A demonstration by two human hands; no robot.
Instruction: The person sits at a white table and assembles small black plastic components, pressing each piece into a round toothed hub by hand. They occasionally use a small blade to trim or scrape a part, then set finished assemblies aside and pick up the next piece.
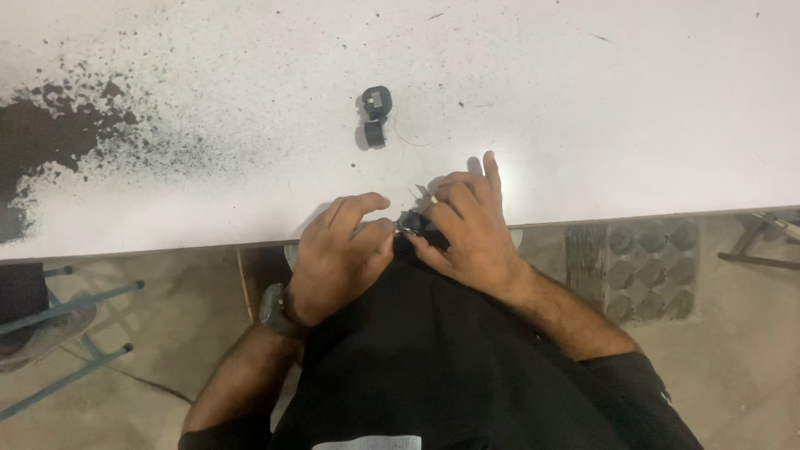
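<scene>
My left hand (pixel 337 254) and my right hand (pixel 467 225) meet at the near edge of a white table (pixel 583 100). Together they pinch a small dark part (pixel 411 222) between fingertips. A thin metal tool or pin (pixel 427 197) sticks up from my right hand's fingers. My left wrist wears a dark watch (pixel 275 310). Farther back on the table lie two small black cylindrical parts (pixel 375 117) with a thin red wire (pixel 404 133) trailing from them.
A large black speckled stain (pixel 50 142) covers the table's left side. Below the table edge are a blue-legged stool (pixel 58 321) at left, a grey moulded tray (pixel 646 267) on the floor at right, and a dark frame (pixel 762 242) at far right.
</scene>
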